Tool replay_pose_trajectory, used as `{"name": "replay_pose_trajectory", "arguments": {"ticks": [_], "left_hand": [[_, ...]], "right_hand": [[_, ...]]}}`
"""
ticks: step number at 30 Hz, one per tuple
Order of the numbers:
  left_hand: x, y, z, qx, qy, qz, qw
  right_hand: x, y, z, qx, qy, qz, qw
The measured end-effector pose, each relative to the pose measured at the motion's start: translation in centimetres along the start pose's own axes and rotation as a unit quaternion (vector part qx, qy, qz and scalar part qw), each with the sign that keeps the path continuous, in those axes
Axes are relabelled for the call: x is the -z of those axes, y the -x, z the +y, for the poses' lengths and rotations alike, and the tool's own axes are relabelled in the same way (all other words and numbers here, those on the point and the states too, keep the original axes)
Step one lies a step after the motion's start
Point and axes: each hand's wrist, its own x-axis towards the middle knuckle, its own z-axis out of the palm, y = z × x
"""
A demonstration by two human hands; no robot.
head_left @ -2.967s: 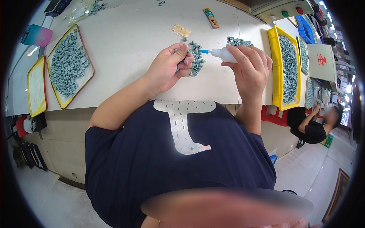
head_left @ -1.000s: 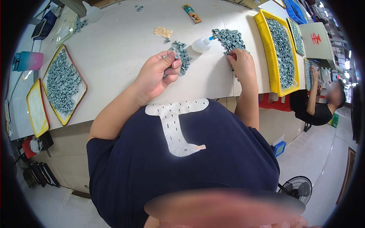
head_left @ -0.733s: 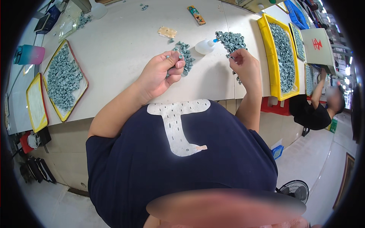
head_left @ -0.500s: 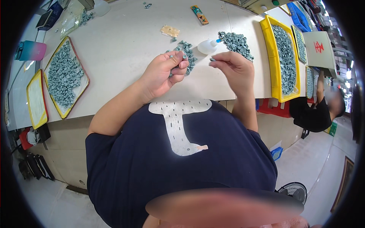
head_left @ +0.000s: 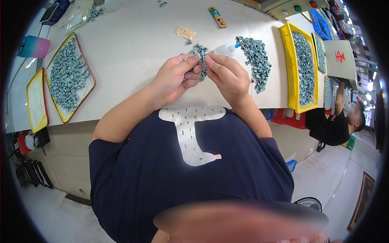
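Right grip (head_left: 231, 75), pinched, contents unclear, has reached the left grip (head_left: 174, 75), curled round small pieces (head_left: 201, 58). Two-handed work seems underway.

So the bench (head_left: 133, 60) runs across the upper half, tray (head_left: 88, 86) of parts (head_left: 69, 75) on the left, second tray (head_left: 36, 99) just left of that. Left hand (head_left: 178, 77) and right hand (head_left: 231, 77) meet upper centre, small pile (head_left: 199, 49) just behind, squeeze bottle (head_left: 225, 50) behind the right one, heap (head_left: 257, 60) further right, then a bin (head_left: 291, 65) with more parts.
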Motion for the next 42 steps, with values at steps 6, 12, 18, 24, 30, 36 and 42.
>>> {"name": "replay_pose_trajectory", "arguments": {"ticks": [6, 12, 18, 24, 30, 36, 42], "left_hand": [[0.1, 0.0, 0.0, -0.011, -0.001, 0.006, 1.000], [0.2, -0.1, -0.3, -0.022, 0.007, 0.012, 1.000], [0.4, 0.1, -0.4, -0.067, -0.029, 0.013, 0.997], [-0.2, 0.6, -0.6, -0.154, -0.120, 0.041, 0.980], [-0.5, 0.9, -0.6, -0.194, -0.174, 0.058, 0.964], [-0.7, 0.9, -0.8, -0.203, -0.223, 0.084, 0.950], [-0.4, 0.7, -0.8, -0.214, -0.251, 0.086, 0.940]], "right_hand": [[-0.3, 0.1, 0.0, 0.033, 0.017, -0.004, 0.999], [-0.7, 0.3, 0.3, 0.049, 0.023, -0.006, 0.999], [-1.0, 0.4, 0.4, 0.047, -0.013, 0.003, 0.999], [-1.7, 0.4, 0.4, -0.017, -0.106, 0.055, 0.993], [-1.5, 0.6, -0.2, -0.101, -0.123, 0.060, 0.985], [-1.6, 0.4, -0.4, -0.093, -0.101, 0.063, 0.989], [-1.6, 0.5, -0.5, -0.106, -0.105, 0.046, 0.988]]}}
